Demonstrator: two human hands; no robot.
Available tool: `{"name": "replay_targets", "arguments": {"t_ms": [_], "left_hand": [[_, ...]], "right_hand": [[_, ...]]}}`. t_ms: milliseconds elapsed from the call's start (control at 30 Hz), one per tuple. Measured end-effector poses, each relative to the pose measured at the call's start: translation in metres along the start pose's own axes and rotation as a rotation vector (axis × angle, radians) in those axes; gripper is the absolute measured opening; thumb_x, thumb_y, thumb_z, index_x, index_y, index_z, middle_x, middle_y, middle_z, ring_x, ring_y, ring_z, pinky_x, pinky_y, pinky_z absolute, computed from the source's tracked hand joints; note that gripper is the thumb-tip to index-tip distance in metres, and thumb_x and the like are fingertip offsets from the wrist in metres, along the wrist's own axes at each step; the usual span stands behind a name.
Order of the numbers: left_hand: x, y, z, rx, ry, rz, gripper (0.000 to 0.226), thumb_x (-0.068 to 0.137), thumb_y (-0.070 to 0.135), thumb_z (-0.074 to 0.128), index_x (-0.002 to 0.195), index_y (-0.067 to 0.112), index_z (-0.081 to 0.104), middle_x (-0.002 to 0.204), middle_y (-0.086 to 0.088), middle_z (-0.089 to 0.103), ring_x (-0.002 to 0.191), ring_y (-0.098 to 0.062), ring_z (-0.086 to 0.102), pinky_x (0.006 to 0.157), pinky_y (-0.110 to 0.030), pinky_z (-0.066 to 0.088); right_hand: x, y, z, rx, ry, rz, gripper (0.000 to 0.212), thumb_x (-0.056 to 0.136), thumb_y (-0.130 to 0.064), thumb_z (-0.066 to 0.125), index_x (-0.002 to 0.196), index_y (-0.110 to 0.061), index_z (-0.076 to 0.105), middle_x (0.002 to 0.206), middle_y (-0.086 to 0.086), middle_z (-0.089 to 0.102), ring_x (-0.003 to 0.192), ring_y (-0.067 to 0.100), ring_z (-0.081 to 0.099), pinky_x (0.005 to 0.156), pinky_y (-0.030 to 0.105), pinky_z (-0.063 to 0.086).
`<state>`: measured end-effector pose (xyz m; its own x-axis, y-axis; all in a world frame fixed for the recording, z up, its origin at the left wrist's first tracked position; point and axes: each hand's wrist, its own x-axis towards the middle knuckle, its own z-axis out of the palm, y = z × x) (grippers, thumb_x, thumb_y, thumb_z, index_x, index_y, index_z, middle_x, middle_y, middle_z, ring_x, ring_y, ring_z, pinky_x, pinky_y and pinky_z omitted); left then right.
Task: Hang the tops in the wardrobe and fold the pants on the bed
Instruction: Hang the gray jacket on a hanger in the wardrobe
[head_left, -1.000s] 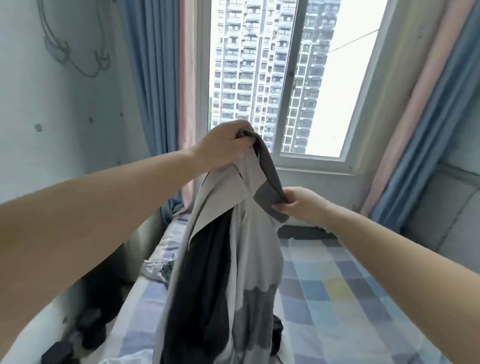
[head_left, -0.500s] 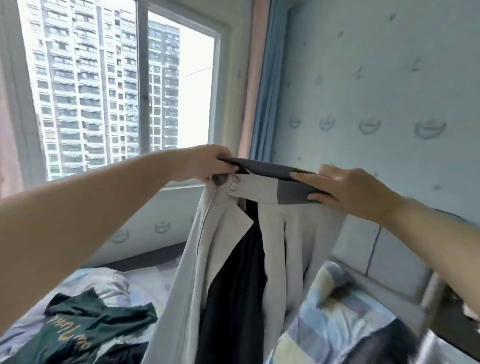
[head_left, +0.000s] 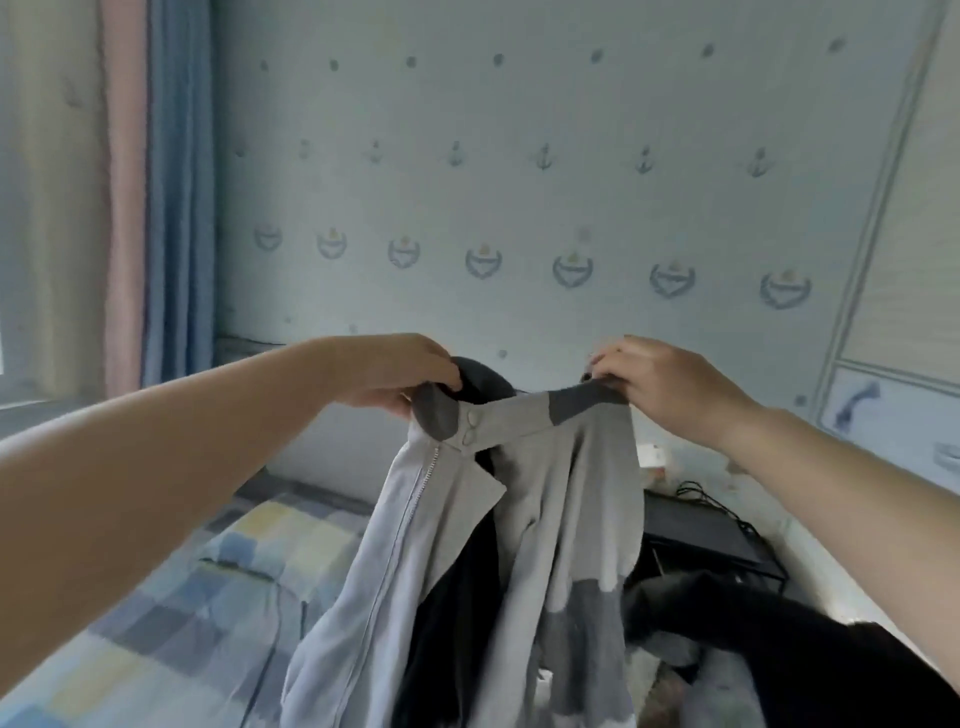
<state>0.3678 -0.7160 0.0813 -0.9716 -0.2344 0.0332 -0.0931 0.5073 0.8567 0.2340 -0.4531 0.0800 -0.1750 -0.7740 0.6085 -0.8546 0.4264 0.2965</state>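
I hold a light grey zip jacket (head_left: 566, 499) with dark grey collar and patches up in front of me. My left hand (head_left: 395, 374) grips the left end of its collar, and my right hand (head_left: 670, 384) pinches the right end. The jacket hangs open, its dark lining showing, and its hem runs out of view at the bottom. The bed (head_left: 208, 587), with a blue and yellow checked cover, lies below and to the left. At the far right edge stands a pale wardrobe panel (head_left: 904, 270).
Blue and pink curtains (head_left: 156, 208) hang at the left. A papered wall with anchor motifs fills the background. A black low stand (head_left: 696, 535) with cables sits at lower right, beside a dark heap of clothes (head_left: 810, 670).
The view has swung right from the window to the papered wall. My hands have spread the collar wider and hold the jacket level.
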Motion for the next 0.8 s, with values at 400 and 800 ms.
{"name": "replay_targets", "arguments": {"t_ms": [400,800], "left_hand": [[0.16,0.13,0.219,-0.437,-0.086,0.335,0.021,0.095,0.011,0.049,0.098,0.028,0.061,0.091,-0.006,0.06,0.069,-0.015,0.06,0.052,-0.024,0.053],[0.249,0.244,0.429,-0.669,-0.569,0.489,0.033,0.093,0.001,0.039,0.077,0.016,0.064,0.076,-0.007,0.051,0.059,-0.016,0.047,0.051,-0.023,0.032]], "right_hand": [[-0.169,0.19,-0.047,-0.211,-0.49,0.528,0.02,0.089,-0.016,0.051,0.102,-0.019,0.065,0.1,0.0,0.068,0.095,0.022,0.06,0.078,0.031,0.044],[-0.255,0.243,-0.063,0.439,-0.084,1.149,0.015,0.088,-0.04,0.061,0.102,-0.044,0.058,0.098,-0.023,0.064,0.092,-0.013,0.058,0.077,0.007,0.041]]}}
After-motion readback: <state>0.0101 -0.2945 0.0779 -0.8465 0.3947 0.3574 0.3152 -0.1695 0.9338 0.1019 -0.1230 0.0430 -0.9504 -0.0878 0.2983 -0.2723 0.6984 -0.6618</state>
